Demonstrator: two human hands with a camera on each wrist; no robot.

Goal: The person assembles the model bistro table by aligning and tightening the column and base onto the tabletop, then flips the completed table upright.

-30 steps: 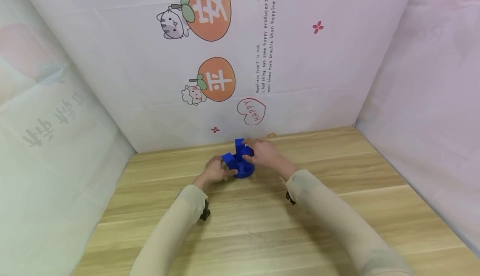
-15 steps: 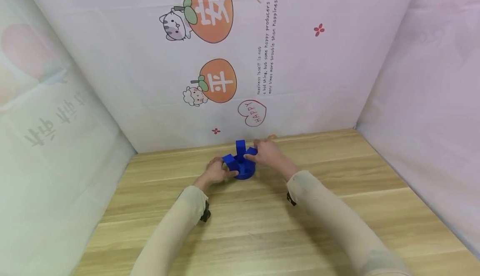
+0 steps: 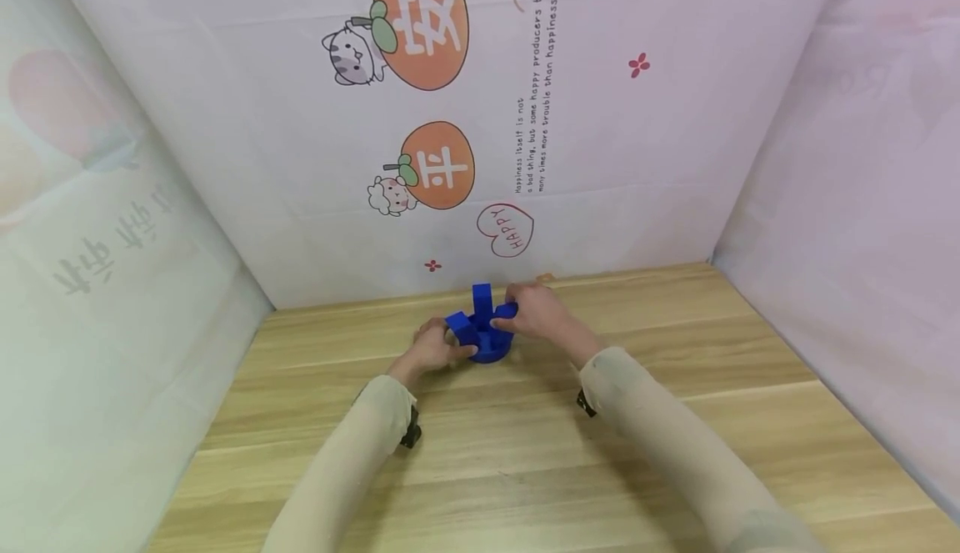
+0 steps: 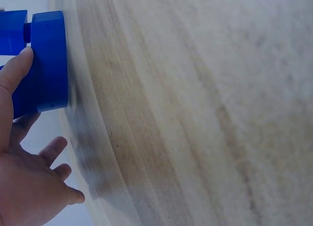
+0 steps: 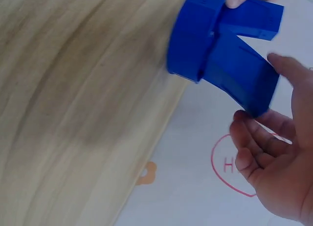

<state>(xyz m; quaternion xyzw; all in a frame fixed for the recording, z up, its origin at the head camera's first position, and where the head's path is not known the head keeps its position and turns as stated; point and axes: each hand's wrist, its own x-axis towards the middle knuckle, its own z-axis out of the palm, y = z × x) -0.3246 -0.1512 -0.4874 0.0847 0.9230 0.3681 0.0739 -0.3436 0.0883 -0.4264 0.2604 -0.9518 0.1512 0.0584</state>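
A blue round base (image 3: 490,358) stands on the table near the back wall, with several blue blocks rising from it. My left hand (image 3: 431,348) holds the base and its left block (image 3: 459,324) from the side; in the left wrist view the thumb lies against the blue base (image 4: 51,64). My right hand (image 3: 538,311) pinches the right block (image 3: 507,311) by its outer end. That blue block (image 5: 242,74) leans outward in the right wrist view, its lower end at the base. The back block (image 3: 482,299) stands upright, untouched. Fingers hide parts of the base.
The wood-grain table (image 3: 495,470) meets a printed white cloth wall (image 3: 600,161) just behind the blue base. Cloth walls also rise at left (image 3: 112,303) and right (image 3: 847,228). A dark wrist camera (image 3: 411,428) sits under the left cuff.
My right hand's fingers have left the back block and now grasp the right block, which leans further out to the right. My left hand keeps its hold.
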